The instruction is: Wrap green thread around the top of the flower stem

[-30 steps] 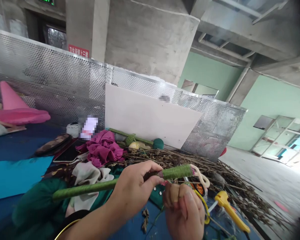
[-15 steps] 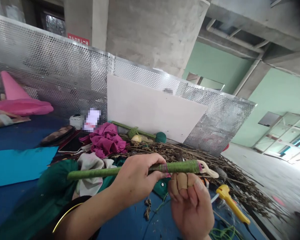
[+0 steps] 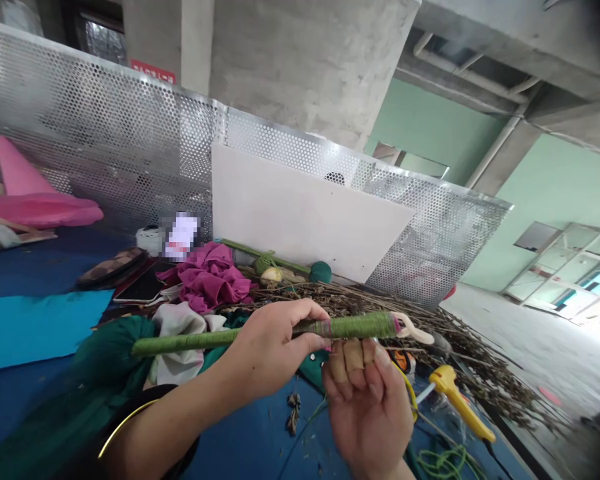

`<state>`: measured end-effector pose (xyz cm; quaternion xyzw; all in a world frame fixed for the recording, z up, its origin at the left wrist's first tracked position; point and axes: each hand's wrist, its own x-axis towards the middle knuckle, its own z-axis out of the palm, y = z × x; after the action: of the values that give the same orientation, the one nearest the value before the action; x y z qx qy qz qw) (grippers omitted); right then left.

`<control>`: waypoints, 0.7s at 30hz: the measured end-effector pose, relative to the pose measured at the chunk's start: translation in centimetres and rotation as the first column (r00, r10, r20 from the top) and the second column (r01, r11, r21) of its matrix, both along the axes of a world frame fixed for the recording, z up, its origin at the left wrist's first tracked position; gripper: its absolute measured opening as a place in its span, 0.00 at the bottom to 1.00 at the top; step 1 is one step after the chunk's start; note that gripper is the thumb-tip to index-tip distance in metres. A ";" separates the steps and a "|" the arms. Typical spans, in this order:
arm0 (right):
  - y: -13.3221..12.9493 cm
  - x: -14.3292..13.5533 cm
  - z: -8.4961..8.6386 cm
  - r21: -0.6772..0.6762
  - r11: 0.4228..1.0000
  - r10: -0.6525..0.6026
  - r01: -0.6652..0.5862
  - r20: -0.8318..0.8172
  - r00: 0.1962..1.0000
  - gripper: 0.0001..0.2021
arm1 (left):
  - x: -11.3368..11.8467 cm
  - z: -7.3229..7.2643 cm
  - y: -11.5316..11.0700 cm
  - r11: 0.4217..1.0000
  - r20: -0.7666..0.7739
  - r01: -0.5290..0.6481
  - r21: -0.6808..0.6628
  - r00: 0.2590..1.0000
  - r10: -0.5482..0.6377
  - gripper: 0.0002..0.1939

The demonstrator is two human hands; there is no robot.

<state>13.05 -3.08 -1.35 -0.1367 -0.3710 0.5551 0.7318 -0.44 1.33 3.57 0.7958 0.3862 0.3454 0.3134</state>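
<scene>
My left hand [image 3: 275, 340] grips a stick wrapped in green thread [image 3: 180, 343], held level across the view. A band of purplish winding shows by its thumb, and a cream loop [image 3: 414, 329] sticks out at the right end. Just below the thicker wound part is my right hand [image 3: 367, 400], palm up, its fingers curled closed and some of them wrapped in tan tape. A thin green thread [image 3: 316, 412] runs from its fingers down to the blue table; the pinch itself is mostly hidden. Dark green netting [image 3: 115, 347] lies by the stick's left end.
Dry twigs [image 3: 460, 340] spread behind and right of my hands. A yellow glue gun [image 3: 457, 400] and tangled green thread [image 3: 445, 461] lie at right. Magenta cloth [image 3: 213, 277], a phone [image 3: 140, 285] and a blue sheet [image 3: 40, 327] are left. A white board [image 3: 300, 213] leans behind.
My right hand has moved slightly left along the underside of the stick, fingers still curled. The left hand keeps its grip on the stick; the view has shifted a little.
</scene>
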 end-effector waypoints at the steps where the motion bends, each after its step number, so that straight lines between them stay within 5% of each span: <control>1: 0.1 0.2 0.0 -0.036 0.999 0.015 -0.016 -0.034 0.999 0.22 | 0.0 0.2 -0.1 1.000 0.007 0.010 -0.020 1.000 -0.010 0.09; 7: 1.8 2.0 -0.1 -0.190 0.968 0.136 -0.167 -0.165 0.977 0.23 | -0.1 0.6 -0.5 0.985 -0.003 0.073 -0.158 0.997 -0.074 0.07; 13: 3.9 3.3 -0.1 -0.303 0.857 0.328 -0.416 -0.302 0.895 0.20 | 0.7 -0.5 -0.5 0.952 0.052 0.165 -0.257 0.986 -0.157 0.05; 16: 4.2 3.4 0.0 -0.354 0.838 0.305 -0.415 -0.327 0.895 0.18 | 1.2 -1.1 -0.3 0.948 0.030 0.151 -0.280 0.988 -0.149 0.03; 21: 4.2 3.5 -0.2 -0.367 0.886 0.279 -0.283 -0.064 0.958 0.15 | 1.4 -1.2 -0.2 0.933 0.010 0.172 -0.317 0.984 -0.178 0.05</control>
<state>16.59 1.16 -1.51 -0.2153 -0.2711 0.7161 0.6061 0.93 1.18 2.32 0.7696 0.3672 0.2424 0.4628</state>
